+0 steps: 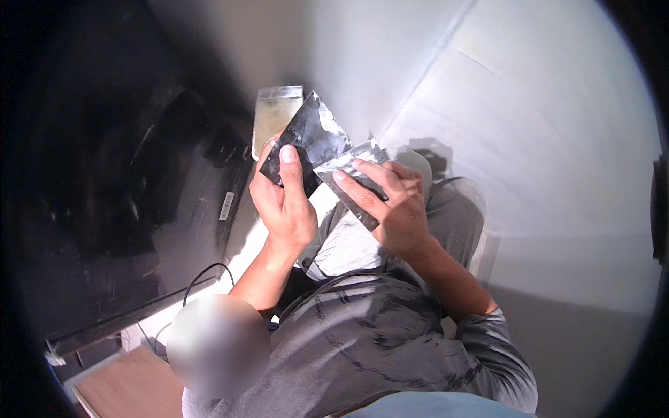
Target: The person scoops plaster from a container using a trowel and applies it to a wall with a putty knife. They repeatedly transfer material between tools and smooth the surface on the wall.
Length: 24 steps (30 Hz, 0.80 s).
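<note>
Closest to me is the person's grey shirt (390, 334), marked with darker patches, and past it the grey trousers (456, 212) at a bent knee. Out over the lap, the left hand (284, 205) grips a dark, shiny plate (306, 136), thumb pressed on its face and fingers wrapped behind. The right hand (401, 209) grips a smaller dark sheet (338, 164) with pale smears, its fingers laid across the top; I can't see the thumb. The two pieces overlap from here, though whether they touch I can't tell. Just beyond the plate stands a yellowish container (272, 115). Off to the left is a big black panel (118, 153), with a black cable (195, 279) looping near its lower edge. A pale wall (550, 132) rises to the right.
</note>
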Tool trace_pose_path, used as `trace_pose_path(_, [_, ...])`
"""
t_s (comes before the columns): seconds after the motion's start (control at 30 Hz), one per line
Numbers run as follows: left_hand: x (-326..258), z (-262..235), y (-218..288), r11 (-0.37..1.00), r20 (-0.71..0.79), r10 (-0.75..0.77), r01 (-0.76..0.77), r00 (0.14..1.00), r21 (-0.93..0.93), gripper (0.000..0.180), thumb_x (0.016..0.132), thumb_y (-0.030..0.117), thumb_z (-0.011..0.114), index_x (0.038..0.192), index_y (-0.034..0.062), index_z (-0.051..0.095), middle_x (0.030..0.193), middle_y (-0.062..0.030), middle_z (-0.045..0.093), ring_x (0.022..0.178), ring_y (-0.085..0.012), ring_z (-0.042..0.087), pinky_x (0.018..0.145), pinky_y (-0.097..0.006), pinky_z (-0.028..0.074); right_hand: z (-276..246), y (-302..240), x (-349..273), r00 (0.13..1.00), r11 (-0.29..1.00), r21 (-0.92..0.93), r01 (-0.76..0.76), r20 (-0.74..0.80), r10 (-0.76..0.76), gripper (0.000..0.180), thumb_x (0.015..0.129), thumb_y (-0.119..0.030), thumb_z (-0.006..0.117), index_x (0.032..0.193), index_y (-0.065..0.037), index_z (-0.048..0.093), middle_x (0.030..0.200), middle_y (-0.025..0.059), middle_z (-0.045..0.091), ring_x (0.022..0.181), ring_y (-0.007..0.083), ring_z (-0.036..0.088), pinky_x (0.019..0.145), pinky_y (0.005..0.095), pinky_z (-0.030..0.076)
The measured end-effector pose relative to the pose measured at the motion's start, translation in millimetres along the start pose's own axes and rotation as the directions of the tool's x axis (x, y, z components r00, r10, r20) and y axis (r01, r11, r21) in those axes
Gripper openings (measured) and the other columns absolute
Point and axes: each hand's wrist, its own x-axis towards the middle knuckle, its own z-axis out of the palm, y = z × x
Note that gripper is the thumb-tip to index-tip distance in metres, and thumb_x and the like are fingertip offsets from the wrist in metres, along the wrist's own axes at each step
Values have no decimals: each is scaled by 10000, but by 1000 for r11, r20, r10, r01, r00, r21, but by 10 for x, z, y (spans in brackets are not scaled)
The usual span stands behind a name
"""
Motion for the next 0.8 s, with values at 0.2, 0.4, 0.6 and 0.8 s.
trace_pose_path(0.2, [-106, -331, 64, 984, 18, -112, 109, 994, 139, 336, 1088, 224, 479, 1154, -63, 640, 868, -25, 648, 787, -82, 539, 714, -251, 458, 286, -155, 341, 987, 983, 143, 114, -130, -96, 682, 744, 0, 659, 1382, -240, 636, 1313, 39, 569, 1132, 296, 524, 970, 429, 426])
trace_pose_path(0.4, [-263, -355, -113, 974, 12, -132, 127, 991, 187, 354, 1055, 233, 537, 1048, -104, 648, 776, -170, 667, 764, -151, 623, 696, -309, 501, 337, 1, 840, 971, 994, 21, 110, -216, -103, 600, 811, 32, 624, 1380, -158, 622, 1280, 87, 582, 1106, 287, 544, 956, 391, 430])
trace_pose_path(0.6, [-45, -450, -252, 361, 268, -680, 629, 682, -688, 306, 1045, 286, 582, 1127, -3, 643, 905, -80, 731, 696, -117, 694, 522, -224, 533, 269, 57, 717, 729, -57, 991, -120, 127, 672, 300, 1003, -199, 637, 1270, -61, 627, 1186, 72, 641, 1107, 194, 595, 945, 342, 477])
trace_pose_path(0.8, [-104, 0, -138, -73, 506, -789, 763, 350, -642, 217, 1047, 217, 576, 1045, 4, 617, 764, -65, 669, 493, -119, 604, 366, -173, 493, 857, 368, 746, 668, -705, 661, -257, 649, 364, 411, 948, -497, 681, 1133, -132, 640, 931, 22, 681, 808, 168, 637, 738, 358, 533])
